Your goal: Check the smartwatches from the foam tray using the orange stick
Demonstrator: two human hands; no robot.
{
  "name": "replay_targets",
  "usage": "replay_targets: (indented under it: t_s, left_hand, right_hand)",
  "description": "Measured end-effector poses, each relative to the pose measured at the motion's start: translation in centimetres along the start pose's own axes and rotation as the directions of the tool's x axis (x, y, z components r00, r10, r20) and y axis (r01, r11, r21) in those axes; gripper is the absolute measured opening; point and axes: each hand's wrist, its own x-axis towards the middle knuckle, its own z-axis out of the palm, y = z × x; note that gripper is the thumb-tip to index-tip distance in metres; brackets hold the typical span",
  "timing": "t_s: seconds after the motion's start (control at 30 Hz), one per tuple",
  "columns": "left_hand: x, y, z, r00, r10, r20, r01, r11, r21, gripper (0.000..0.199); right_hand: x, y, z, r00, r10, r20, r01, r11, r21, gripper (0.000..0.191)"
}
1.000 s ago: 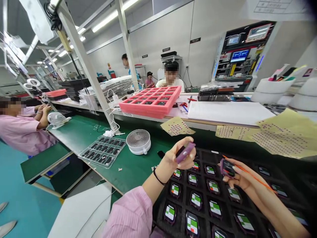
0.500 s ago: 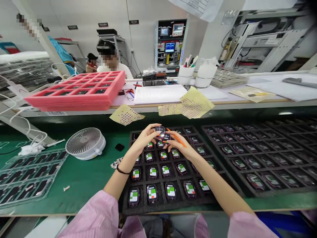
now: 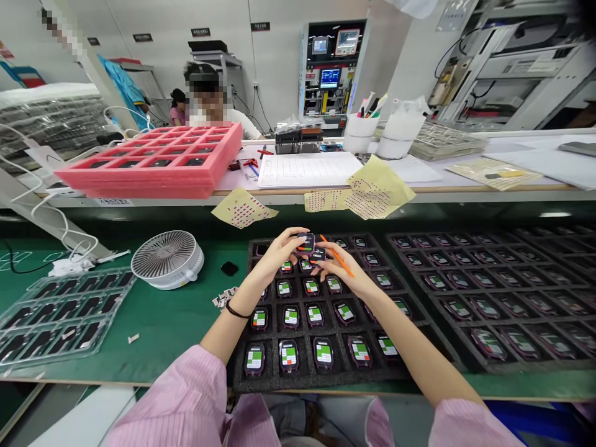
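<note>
My left hand (image 3: 283, 249) is closed on a smartwatch (image 3: 306, 241) with its screen lit, thumb on its face. Just below and touching or nearly touching it, a second smartwatch (image 3: 318, 254) sits in the fingers of my right hand (image 3: 345, 270). A thin orange stick (image 3: 337, 255), perhaps a pen, is also tucked in that hand and slants across the fingers. Both hands are above the far part of a black foam tray (image 3: 298, 382), whose pockets hold many watches showing green, white and red screen patches. My hands hide some pockets.
Right of it lies another black foam tray (image 3: 459, 338) of watches. To the left are a white fan (image 3: 167, 259), a dark watch piece (image 3: 228, 268), small white scraps (image 3: 225, 297) and a clear tray (image 3: 105, 330). A shelf behind carries a pink foam tray (image 3: 153, 185); a person sits beyond.
The whole view has shifted slightly. Both hands stay together over the tray with the two watches, and the left-hand watch now shows a coloured strip on its screen.
</note>
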Motion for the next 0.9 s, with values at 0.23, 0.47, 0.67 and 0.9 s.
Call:
replay_targets:
  t_s: [0.23,0.47,0.67,0.9]
  left_hand:
    - [0.03,0.10,0.13,1.000,0.002,-0.029,-0.003,1.000,-0.021,0.029]
    - [-0.18,0.40,0.32,1.000,-0.025,-0.017,0.024,0.999,-0.021,0.027]
    - [-0.16,0.24,0.22,1.000,0.020,0.011,-0.020,0.999,0.025,0.033]
    - [0.00,-0.08,0.12,0.997,0.060,0.050,-0.062,0.997,0.042,0.041]
  right_hand:
    - [0.11,0.34,0.06,0.999,0.003,-0.052,-0.002,1.000,0.012,0.033]
    - [0.22,0.26,0.10,0.994,0.012,-0.104,-0.013,1.000,-0.006,0.032]
    - [0.42,0.71,-0.09,0.992,0.000,-0.126,0.002,1.000,0.017,0.030]
    - [0.49,0.95,-0.19,0.990,0.006,-0.139,-0.001,0.999,0.035,0.029]
